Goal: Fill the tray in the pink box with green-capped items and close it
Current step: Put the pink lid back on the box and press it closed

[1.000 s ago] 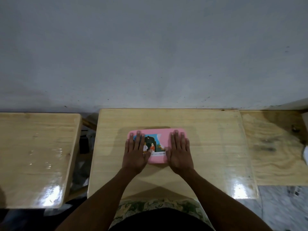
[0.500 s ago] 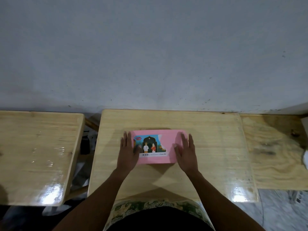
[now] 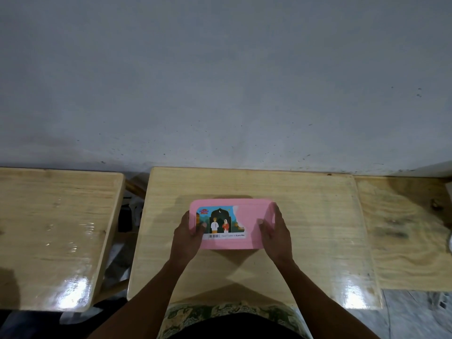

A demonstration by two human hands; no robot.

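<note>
The pink box (image 3: 247,216) sits closed in the middle of the central wooden table (image 3: 318,228), its lid showing a colourful picture label. My left hand (image 3: 187,234) grips the box's left end, thumb on the lid and fingers down the side. At the right end my right hand (image 3: 275,232) clasps it the same way. The tray and any green-capped items are hidden inside the shut box; none lie outside it.
A second wooden table (image 3: 53,231) stands to the left across a dark gap. A rougher plywood surface (image 3: 403,236) adjoins on the right. A grey wall (image 3: 220,81) rises directly behind the tables.
My hands lay flat on top of the lid a second ago. They have slid outward to the box's two ends and now clasp its sides.
</note>
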